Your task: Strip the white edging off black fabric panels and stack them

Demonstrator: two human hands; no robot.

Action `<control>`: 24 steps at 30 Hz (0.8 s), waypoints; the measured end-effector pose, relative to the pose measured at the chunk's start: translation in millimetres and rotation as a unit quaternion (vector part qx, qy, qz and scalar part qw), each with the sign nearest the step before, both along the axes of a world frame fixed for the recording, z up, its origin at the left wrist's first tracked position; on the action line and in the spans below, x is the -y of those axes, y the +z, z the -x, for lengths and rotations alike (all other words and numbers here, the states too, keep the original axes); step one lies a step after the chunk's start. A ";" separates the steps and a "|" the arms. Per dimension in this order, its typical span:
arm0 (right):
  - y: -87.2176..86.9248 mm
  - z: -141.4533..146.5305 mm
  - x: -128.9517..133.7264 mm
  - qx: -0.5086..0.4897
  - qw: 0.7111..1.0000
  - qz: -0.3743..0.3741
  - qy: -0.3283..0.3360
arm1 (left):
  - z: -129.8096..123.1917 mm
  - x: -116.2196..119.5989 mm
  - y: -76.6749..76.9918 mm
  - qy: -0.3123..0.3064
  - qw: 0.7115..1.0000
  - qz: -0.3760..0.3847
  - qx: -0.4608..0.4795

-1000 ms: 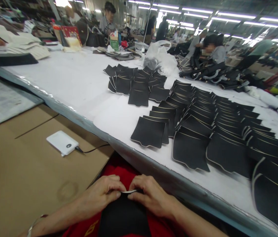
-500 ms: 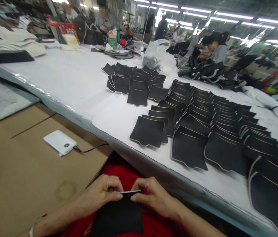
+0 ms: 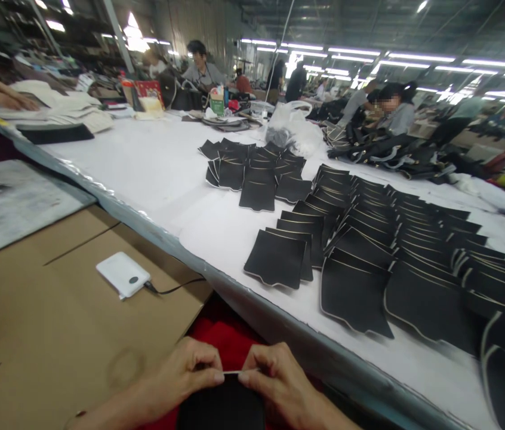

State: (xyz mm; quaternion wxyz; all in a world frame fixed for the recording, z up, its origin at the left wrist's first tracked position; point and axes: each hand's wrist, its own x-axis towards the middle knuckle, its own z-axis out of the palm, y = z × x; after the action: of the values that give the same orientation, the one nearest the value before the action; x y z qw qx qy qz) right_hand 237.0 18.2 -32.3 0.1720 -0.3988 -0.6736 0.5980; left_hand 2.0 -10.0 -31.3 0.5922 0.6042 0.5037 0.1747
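Low in the view, a black panel [image 3: 221, 407] with a pale edge hangs between my two hands. My left hand [image 3: 187, 373] pinches the top edge of it between thumb and fingers. A short way to the right, my right hand [image 3: 274, 376] pinches the same edge, thumb towards me. The lower part of the panel lies over my red clothing [image 3: 219, 328]. Beyond my hands, overlapping rows of black panels [image 3: 274, 258] with pale edges cover the right side of the white table.
A white power bank [image 3: 123, 273] with a black cable lies on the brown cardboard [image 3: 68, 322] at left. A clear plastic bag [image 3: 295, 128] and black straps [image 3: 382, 149] stand farther back. Another person's hands [image 3: 11, 98] touch pale sheets [image 3: 71, 107] at far left.
The view has shifted, so the table and panels appear lower and another person's arms show at far left. Both my hands still pinch the panel's edge, with the thumbs slightly closer together.
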 end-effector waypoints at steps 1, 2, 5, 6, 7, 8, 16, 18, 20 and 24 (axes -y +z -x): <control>-1.4 -0.6 -1.3 -0.011 1.000 0.002 -0.015 | 9.0 1.8 -1.6 0.010 1.000 0.017 0.009; -2.3 -0.7 -3.3 -0.021 0.999 0.002 -0.030 | 18.2 3.3 -2.6 0.022 0.999 0.035 0.021; 2.2 4.2 -13.1 -0.046 0.998 -0.008 -0.050 | 42.3 3.3 -0.6 0.072 0.997 0.036 0.018; 6.9 8.0 -17.7 -0.054 0.997 -0.018 -0.050 | 48.0 1.5 1.7 0.089 0.996 0.011 0.011; 13.4 13.2 -23.0 -0.064 0.996 -0.030 -0.052 | 52.3 -0.9 4.6 0.103 0.994 -0.018 0.015; 21.6 19.6 -29.1 -0.077 0.994 -0.045 -0.057 | 55.1 -3.7 7.8 0.115 0.992 -0.039 0.034; 96.5 84.8 -110.9 -0.029 0.975 -0.198 0.097 | 74.1 -5.9 48.2 0.412 0.901 0.000 0.136; 102.5 92.3 -144.9 0.075 0.943 -0.313 0.081 | 104.8 7.4 66.7 0.491 0.859 -0.140 -0.026; 98.3 97.9 -188.8 0.207 0.876 -0.434 0.035 | 146.6 35.6 86.3 0.539 0.746 -0.274 -0.279; 69.0 100.5 -284.7 0.372 0.737 -0.564 0.021 | 214.0 126.3 111.9 0.567 0.449 -0.210 -0.658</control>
State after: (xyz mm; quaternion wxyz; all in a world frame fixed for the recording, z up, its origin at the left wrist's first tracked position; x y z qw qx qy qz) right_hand 136.5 302.9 36.7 0.0883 -0.4049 -0.9062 -0.0838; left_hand -212.1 -136.3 80.6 -0.2910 0.2251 0.9218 0.1221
